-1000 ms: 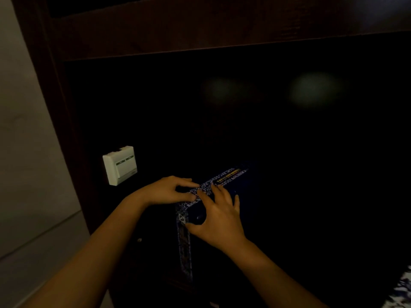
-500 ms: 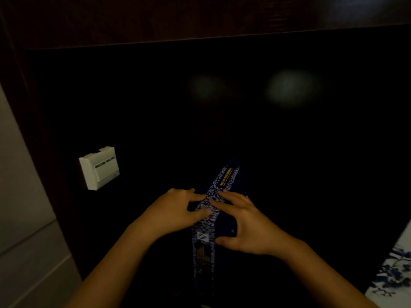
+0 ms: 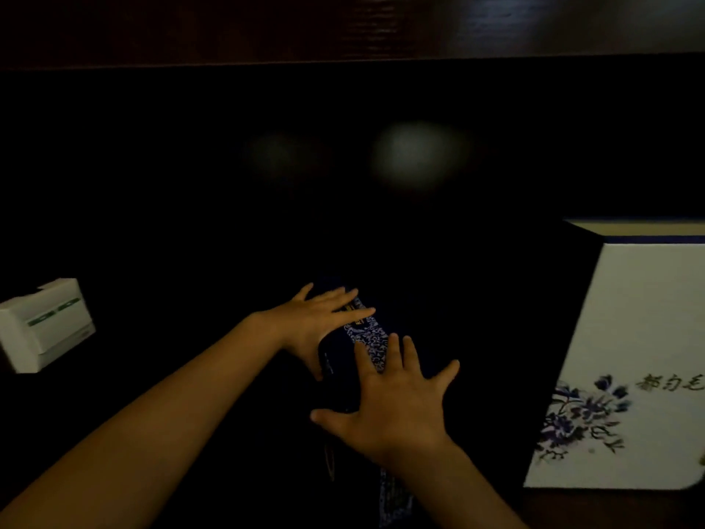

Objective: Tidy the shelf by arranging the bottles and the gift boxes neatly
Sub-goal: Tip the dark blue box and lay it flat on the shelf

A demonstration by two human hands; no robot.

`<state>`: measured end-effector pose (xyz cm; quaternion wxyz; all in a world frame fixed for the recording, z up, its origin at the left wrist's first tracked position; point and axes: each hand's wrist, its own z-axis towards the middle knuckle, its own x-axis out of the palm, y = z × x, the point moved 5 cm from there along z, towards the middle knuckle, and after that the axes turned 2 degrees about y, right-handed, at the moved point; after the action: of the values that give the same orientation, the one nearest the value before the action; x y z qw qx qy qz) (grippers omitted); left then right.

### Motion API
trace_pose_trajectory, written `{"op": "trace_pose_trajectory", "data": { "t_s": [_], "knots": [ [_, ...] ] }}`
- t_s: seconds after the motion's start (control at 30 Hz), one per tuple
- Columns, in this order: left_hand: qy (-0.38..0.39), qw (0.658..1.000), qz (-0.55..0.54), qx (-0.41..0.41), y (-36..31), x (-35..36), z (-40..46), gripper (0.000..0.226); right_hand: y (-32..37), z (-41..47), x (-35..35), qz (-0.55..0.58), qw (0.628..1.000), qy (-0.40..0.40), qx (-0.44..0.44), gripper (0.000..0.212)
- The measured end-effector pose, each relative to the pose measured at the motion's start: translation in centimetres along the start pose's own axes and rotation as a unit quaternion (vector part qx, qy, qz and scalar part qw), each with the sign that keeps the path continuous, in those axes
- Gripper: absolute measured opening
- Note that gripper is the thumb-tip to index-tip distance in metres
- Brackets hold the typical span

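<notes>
A dark blue gift box [image 3: 368, 339] with a blue-and-white patterned strip stands in the dim shelf at the centre; most of it is lost in shadow. My left hand [image 3: 316, 322] lies over its far left top edge, fingers across the strip and thumb down the left side. My right hand [image 3: 396, 406] rests flat on the near top of the box, fingers spread wide. A white gift box [image 3: 641, 337] printed with blue flowers and writing stands to the right, apart from the dark box. No bottles show.
A white wall switch unit [image 3: 45, 326] sticks out at the left. A dark wooden board [image 3: 343, 28] runs across the top above the shelf opening. The shelf's back is black with two faint light reflections.
The view has swung right, bringing the white flowered box into sight. My left hand slid farther along the box top, and my right hand opened from a side grip to lie flat.
</notes>
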<state>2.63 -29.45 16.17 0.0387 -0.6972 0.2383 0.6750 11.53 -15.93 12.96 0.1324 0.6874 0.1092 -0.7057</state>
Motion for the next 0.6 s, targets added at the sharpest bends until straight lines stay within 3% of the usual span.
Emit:
{"op": "trace_pose_trajectory", "data": {
  "t_s": [0.1, 0.27, 0.47, 0.6],
  "knots": [
    [-0.007, 0.998, -0.053, 0.027, 0.5, 1.2, 0.5, 0.127, -1.2, 0.6, -0.5, 0.025, 0.999, -0.041, -0.022, 0.089],
    [-0.074, 0.989, -0.127, 0.031, -0.1, 2.0, -0.6, 0.118, -3.9, 0.5, -1.1, 0.046, 0.991, -0.033, -0.121, 0.082],
    [-0.151, 0.985, -0.060, -0.066, -3.5, 1.8, -4.4, 0.114, -8.2, -0.1, -2.3, 0.080, 0.972, 0.013, -0.222, 0.080],
    [-0.261, 0.962, 0.027, -0.080, -5.4, 0.4, -6.7, 0.101, -9.5, -0.4, -3.5, 0.117, 0.962, 0.076, -0.234, 0.077]
  ]
}}
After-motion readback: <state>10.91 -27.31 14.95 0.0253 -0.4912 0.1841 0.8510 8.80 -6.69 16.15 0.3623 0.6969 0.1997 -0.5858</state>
